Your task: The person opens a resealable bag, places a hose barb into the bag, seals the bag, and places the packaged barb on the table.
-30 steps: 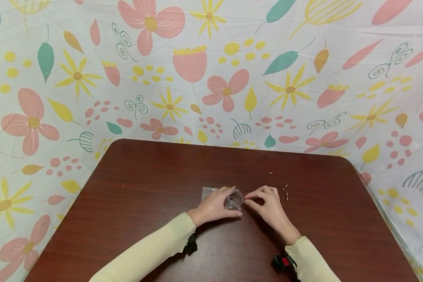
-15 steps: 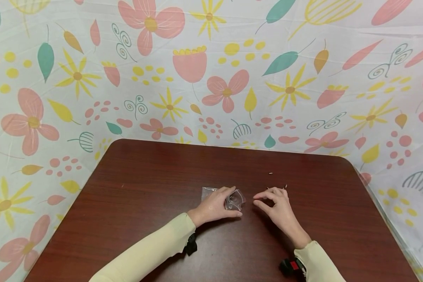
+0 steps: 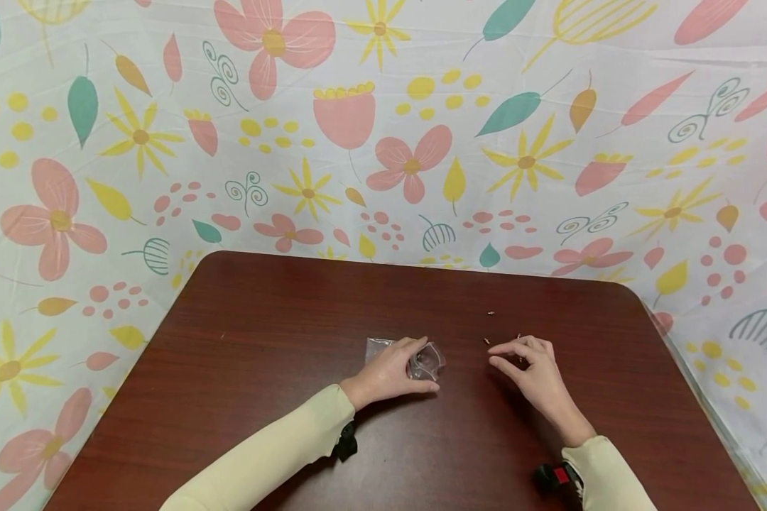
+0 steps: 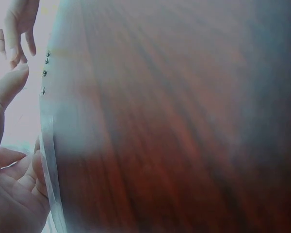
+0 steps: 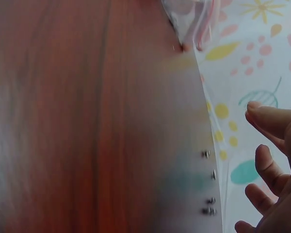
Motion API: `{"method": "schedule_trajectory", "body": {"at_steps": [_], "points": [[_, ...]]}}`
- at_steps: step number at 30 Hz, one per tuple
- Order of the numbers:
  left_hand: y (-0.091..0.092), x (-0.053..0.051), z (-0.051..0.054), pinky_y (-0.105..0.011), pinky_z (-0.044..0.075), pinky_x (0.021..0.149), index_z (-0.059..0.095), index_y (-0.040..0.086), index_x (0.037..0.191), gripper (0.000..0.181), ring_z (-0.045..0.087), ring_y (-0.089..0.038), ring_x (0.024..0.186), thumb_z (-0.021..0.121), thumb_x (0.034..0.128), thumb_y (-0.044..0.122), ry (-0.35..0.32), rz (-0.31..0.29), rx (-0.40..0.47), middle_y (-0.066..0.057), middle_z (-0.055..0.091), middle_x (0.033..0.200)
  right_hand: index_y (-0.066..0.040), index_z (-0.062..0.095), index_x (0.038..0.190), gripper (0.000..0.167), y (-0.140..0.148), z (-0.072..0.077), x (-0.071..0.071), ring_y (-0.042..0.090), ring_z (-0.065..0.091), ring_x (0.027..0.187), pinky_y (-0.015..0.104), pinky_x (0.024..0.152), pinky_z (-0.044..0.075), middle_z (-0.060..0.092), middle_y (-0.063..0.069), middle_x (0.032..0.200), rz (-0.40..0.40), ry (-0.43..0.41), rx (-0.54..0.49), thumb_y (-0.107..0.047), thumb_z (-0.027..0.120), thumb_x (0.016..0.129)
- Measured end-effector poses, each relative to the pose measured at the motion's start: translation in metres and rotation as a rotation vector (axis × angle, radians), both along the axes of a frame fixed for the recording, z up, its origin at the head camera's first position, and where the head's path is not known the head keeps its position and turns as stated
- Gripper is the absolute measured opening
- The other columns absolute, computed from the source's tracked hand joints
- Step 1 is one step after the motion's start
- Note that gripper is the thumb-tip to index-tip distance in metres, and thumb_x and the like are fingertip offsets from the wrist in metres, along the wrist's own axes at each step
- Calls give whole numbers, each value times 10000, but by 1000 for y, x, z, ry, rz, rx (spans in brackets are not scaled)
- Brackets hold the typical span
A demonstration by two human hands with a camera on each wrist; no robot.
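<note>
My left hand [image 3: 393, 369] holds a small clear plastic bag [image 3: 430, 362], thumb and fingers spread around its sides near the gaping mouth. Something small and dark shows inside, too small to make out. In the left wrist view the bag [image 4: 50, 170] is a thin clear edge beside the palm. My right hand [image 3: 533, 372] hovers right of the bag, thumb and forefinger close together, with nothing visible between them. Around it lie several tiny metal screw-like pieces, such as one piece [image 3: 486, 341] left of the fingertips and another [image 3: 491, 313] farther back. The right wrist view shows such a piece [image 5: 206, 154] larger.
A dark reddish-brown wooden table [image 3: 281, 305] bears everything. Behind it hangs a white cloth [image 3: 332, 156] printed with flowers and leaves. Black straps with small devices sit at both wrists, including the right wrist device [image 3: 557, 475].
My right hand has moved away from the bag's mouth to the right, toward the metal pieces. My left hand and the bag have stayed in place.
</note>
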State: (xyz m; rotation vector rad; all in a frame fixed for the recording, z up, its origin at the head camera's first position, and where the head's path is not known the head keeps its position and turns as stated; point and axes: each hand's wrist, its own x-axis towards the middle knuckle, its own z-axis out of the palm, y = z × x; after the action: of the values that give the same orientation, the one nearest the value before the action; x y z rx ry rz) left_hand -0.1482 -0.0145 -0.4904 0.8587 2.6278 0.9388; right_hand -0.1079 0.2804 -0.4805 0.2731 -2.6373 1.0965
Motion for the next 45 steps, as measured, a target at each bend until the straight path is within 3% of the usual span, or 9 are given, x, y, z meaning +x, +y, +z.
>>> {"method": "schedule_trajectory", "body": {"at_steps": [6,13,22,26,33,45], "points": [[0,0,0,-352,512,999,442,99,1591,933,613,-204,1212,804,867,563,2,3,-3,-61,571,1472,-77,813,1000,143,18,1,-5,365,415,1129,480,889,291,631,103,962,-14,21,11,-37,832,864],[0,-1,1,-357,512,1000,441,107,1593,931,610,-204,1223,804,868,564,1,6,-8,-59,568,1477,-79,815,1000,144,33,-3,-13,312,423,1086,420,866,277,650,109,969,-34,46,28,-35,834,864],[0,-1,1,-369,506,1021,438,102,1594,930,601,-218,1260,799,872,565,-1,3,-7,-69,560,1491,-89,815,1021,132,55,-12,-25,290,433,1058,432,895,253,660,103,970,-45,21,51,-59,818,892],[0,-1,0,-373,503,1029,435,103,1595,925,596,-222,1273,795,877,562,1,1,-10,-71,556,1496,-84,811,1043,131,64,-13,-30,326,432,1071,512,923,245,653,129,990,-42,-8,56,-73,803,912],[-1,-1,0,-353,517,987,442,101,1591,924,617,-201,1208,799,874,562,4,0,-6,-66,573,1468,-64,809,1074,152,78,-13,-41,502,359,1204,742,920,177,637,189,1076,-13,-95,37,-132,789,940],[0,-1,-3,-342,522,975,441,98,1592,927,618,-196,1208,795,875,567,13,-3,-8,-64,573,1466,-107,822,1108,176,87,-10,-59,548,329,1284,811,974,139,646,189,1129,-5,-199,120,-195,765,966]]}}
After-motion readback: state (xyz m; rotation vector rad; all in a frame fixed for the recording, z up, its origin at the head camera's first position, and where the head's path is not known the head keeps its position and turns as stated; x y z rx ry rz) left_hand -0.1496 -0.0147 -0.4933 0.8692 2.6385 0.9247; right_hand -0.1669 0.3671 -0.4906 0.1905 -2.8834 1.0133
